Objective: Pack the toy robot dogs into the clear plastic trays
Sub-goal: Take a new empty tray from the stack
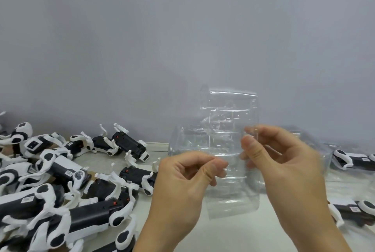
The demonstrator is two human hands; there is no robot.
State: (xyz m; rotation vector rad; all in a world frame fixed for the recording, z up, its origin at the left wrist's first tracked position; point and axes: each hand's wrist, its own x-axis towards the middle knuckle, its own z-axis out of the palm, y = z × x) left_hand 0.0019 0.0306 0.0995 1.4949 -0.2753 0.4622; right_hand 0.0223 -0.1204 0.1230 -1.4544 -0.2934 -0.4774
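Note:
I hold a clear plastic tray point(229, 113) upright in front of me, above the table. My left hand point(182, 178) pinches its lower left edge between thumb and fingers. My right hand point(282, 162) pinches its right edge, a little higher. A heap of black-and-white toy robot dogs point(60, 178) covers the table's left side, many lying on their backs or sides. More dogs lie at the right edge, one point(351, 160) further back and one point(353, 209) nearer.
A stack of other clear trays point(182, 142) stands on the white table point(233, 237) behind the held one. More clear plastic lies at the right point(316, 142). A plain grey wall point(182, 38) closes the back.

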